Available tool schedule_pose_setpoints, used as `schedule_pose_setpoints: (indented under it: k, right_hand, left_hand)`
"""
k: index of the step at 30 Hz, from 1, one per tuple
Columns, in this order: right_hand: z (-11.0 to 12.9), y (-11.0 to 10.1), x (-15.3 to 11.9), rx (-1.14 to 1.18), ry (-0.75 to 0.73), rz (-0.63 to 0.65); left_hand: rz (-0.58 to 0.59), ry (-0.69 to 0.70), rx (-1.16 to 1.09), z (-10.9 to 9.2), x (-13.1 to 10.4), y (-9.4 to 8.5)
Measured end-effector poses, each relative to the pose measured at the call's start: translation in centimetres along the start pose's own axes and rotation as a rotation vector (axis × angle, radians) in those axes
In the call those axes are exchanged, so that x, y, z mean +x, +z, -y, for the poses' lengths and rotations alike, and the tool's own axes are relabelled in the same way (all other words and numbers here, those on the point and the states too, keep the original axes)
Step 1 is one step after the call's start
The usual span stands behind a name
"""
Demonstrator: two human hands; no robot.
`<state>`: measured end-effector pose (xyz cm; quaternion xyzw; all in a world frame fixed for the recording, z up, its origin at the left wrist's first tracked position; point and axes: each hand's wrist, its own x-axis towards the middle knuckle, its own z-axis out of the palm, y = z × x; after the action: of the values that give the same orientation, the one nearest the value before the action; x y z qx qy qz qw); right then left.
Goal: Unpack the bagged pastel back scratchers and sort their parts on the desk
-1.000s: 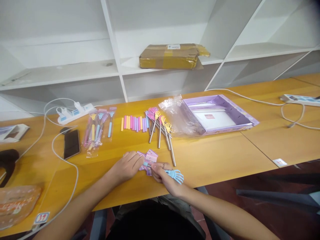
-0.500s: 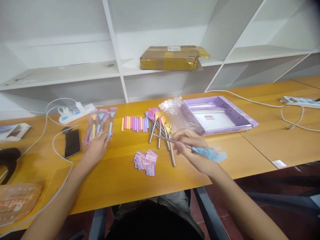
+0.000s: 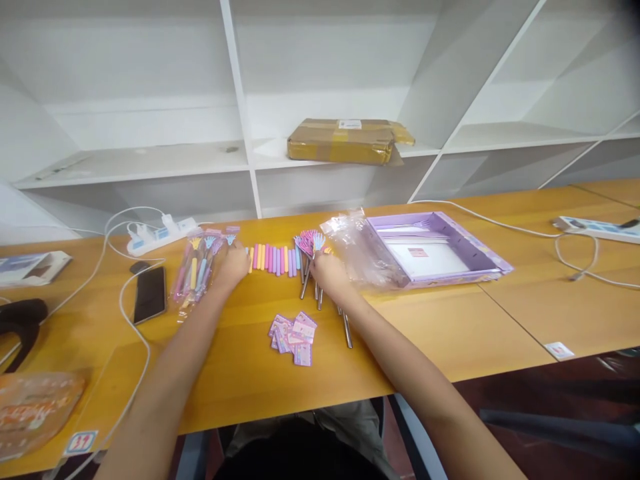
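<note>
Head view: I'm working both hands apart.
My left hand is reaching to the left end of the pastel tube row; my right hand is reaching into metal-shafted back scratchers lying beside the row. Whether either is gripping, I cannot tell.

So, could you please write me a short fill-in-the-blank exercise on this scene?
The hand at the pile of metal-rodded back scratchers is the person's ____ one.
From the wearer's view, the smartphone lies to the ____ of the printed cards.
The walls of the open box are coloured ____.
The sticker at the picture's lower left shows the number ____.

Missing words: right; left; purple; 39.
</note>
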<state>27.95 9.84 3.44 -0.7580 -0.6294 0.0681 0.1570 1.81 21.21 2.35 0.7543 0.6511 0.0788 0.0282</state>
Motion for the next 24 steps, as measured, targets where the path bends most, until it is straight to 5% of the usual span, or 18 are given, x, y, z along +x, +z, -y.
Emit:
schedule_pose_setpoints:
  k: [9,15,19,24]
  right_hand:
    - [-0.1,-0.2,-0.9,-0.076,-0.103,0.035]
    - [-2.8,-0.9,-4.9,0.288,-0.314,-0.138]
    - [-3.9,-0.7,-6.1,0.497,-0.332,-0.153]
    - [-4.4,-0.2,-6.4,0.686,-0.258,-0.228]
  left_hand:
    - [-0.124,0.135,0.017,2.3,-2.8,-1.1]
    - [-0.121,0.042,0.140,4.8,-3.5,-1.9]
    - [-0.030,0.020,0.141,4.7,-2.5,-2.1]
    - [-0.065,-0.070,0.130,3.4,-2.7,-3.7]
